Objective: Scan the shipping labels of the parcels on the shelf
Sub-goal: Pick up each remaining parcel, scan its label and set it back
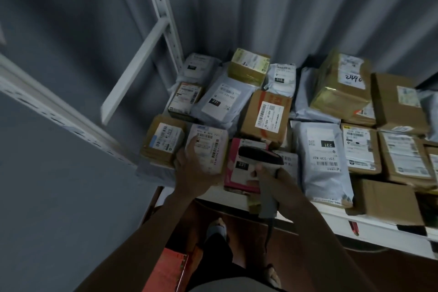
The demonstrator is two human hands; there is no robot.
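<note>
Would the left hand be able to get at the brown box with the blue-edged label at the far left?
Probably yes: the left hand holds the white-labelled parcel right beside that brown box, whose top lies uncovered.

A white shelf [369, 221] on a white metal frame [163, 19] carries closely packed parcels, most with their labels facing up. At its left end lie a brown box [161, 142] and a small white-labelled parcel [208, 152], then a pink box [239, 168] at the front edge. A tall grey mailer bag [324, 161] lies further right, beside brown cardboard boxes [400, 161]. More grey bags and boxes fill the back row.
</note>
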